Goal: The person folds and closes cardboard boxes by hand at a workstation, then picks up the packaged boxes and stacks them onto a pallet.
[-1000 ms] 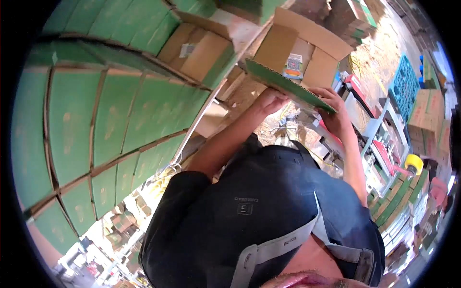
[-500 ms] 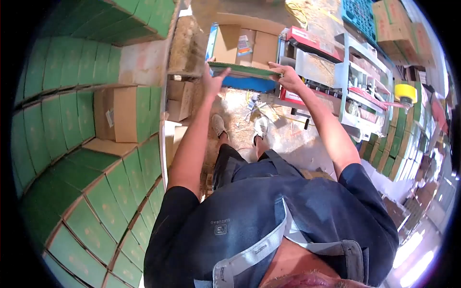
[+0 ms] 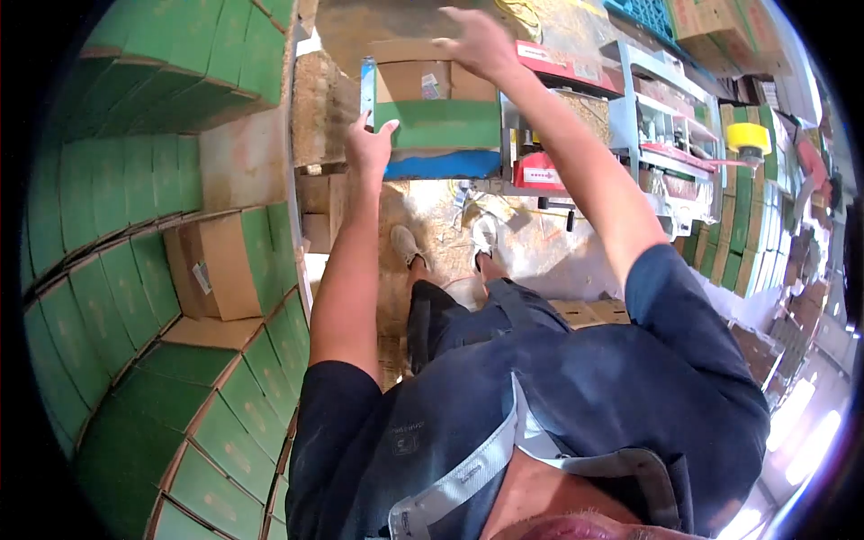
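Observation:
A cardboard box (image 3: 447,124) with a green near side rests on a blue surface (image 3: 441,166) between metal side rails. Its brown flaps are partly folded over, and a small printed label (image 3: 431,86) shows between them. Beside the box's left edge is my left hand (image 3: 369,144), thumb and finger spread, at the blue-edged rail. My right hand (image 3: 480,43) hovers above the box's far right corner, its fingers apart and slightly blurred, holding nothing.
Stacked green boxes (image 3: 216,409) fill the left side, with an open brown box (image 3: 236,265) among them. Red-and-white boxes (image 3: 567,70) and a metal rack (image 3: 630,117) stand right, near a yellow tape roll (image 3: 748,138). Yellow cable (image 3: 520,16) lies beyond.
The green-sided box has come down onto the blue surface between the rails. My right hand has left its near edge and moved up over the far side; my left hand has opened beside it.

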{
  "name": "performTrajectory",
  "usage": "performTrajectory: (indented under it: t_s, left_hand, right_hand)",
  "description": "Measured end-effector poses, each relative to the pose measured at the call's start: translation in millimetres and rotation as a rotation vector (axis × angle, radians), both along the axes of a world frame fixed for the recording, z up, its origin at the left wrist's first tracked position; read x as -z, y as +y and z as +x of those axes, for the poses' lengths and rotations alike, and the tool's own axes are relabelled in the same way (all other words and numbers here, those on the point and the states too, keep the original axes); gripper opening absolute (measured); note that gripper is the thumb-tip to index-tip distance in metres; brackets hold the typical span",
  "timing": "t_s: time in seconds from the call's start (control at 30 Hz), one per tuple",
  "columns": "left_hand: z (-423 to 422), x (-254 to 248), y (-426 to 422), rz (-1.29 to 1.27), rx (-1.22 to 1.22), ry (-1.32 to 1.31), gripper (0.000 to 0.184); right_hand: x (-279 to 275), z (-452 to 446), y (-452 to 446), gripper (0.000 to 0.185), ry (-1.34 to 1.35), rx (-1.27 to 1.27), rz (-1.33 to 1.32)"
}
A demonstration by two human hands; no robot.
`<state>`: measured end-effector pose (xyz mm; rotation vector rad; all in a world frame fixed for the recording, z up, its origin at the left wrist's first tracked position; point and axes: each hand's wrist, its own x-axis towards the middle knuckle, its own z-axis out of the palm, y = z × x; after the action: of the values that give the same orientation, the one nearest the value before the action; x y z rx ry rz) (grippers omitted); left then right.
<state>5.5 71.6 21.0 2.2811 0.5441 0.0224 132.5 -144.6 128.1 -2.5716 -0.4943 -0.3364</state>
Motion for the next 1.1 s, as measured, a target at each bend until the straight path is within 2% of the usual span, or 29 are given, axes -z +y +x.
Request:
performTrajectory:
  t_s: [0.03,0.07,0.1,0.13,0.17,0.2,0.23,0.27,0.3,0.37,0.4,0.47,0.57,0.67,0.77,0.87,1.03,1.1]
  left_hand:
    - [1,1,-1,0.004,-0.008,-0.046,0.059]
    - [3,-2,2,-0.079,0.022,0.049,0.068]
    - [3,-1,2,-0.087,0.027,0.03,0.07]
    - [4,1,2,-0.095,0.038,0.012,0.072]
    - [5,2,1,-0.1,0.038,-0.007,0.078]
    - [6,1,1,-0.172,0.037,0.041,0.082]
    - [6,-10,0,-0.141,0.087,0.036,0.083]
    - [6,-21,-3,-0.111,0.139,0.027,0.085]
    - [4,-18,-3,-0.108,0.166,0.03,0.085]
    - [12,-10,-3,0.172,0.323,0.111,0.075]
    - [15,-13,-9,0.185,0.333,0.112,0.075]
    - [12,-16,-26,0.207,0.386,0.136,0.072]
    - [11,-7,-65,0.197,0.47,0.11,0.072]
    - [9,1,-124,0.153,0.56,0.018,0.068]
    - [3,3,-169,0.196,0.558,0.057,0.07]
    - [4,-4,-200,0.191,0.581,0.074,0.072]
    - [7,2,-233,0.11,0.645,0.045,0.072]
    - [7,2,-232,-0.162,0.715,0.057,0.072]
  right_hand:
    - [8,12,15,0.064,0.226,-0.018,-0.051]
    - [14,9,28,0.066,0.294,-0.045,-0.177]
    - [21,1,40,0.069,0.366,-0.068,-0.302]
    - [29,-8,48,0.069,0.241,-0.043,-0.379]
    - [16,-22,50,0.061,0.38,-0.072,-0.368]
    - [18,-33,49,0.059,0.68,-0.151,-0.361]
    - [45,-56,43,0.072,0.593,-0.197,-0.42]
    - [82,-90,30,0.092,0.198,-0.211,-0.404]
    - [73,-110,22,0.107,0.3,-0.222,-0.473]
    - [71,-115,14,0.107,0.29,-0.192,-0.456]
    - [73,-119,11,0.107,0.298,-0.177,-0.438]
    - [76,-124,-4,0.1,0.291,-0.151,-0.361]
    - [71,-129,-38,0.091,0.329,-0.118,-0.445]
    - [80,-149,-76,0.073,0.285,0.109,-0.549]
    - [46,-207,-107,0.057,0.143,-0.021,-0.046]
    - [18,-280,-122,0.049,0.315,0.07,0.112]
    - [8,-374,-125,0.04,0.641,0.176,0.262]
    - [5,-385,-120,0.037,0.716,0.181,0.274]
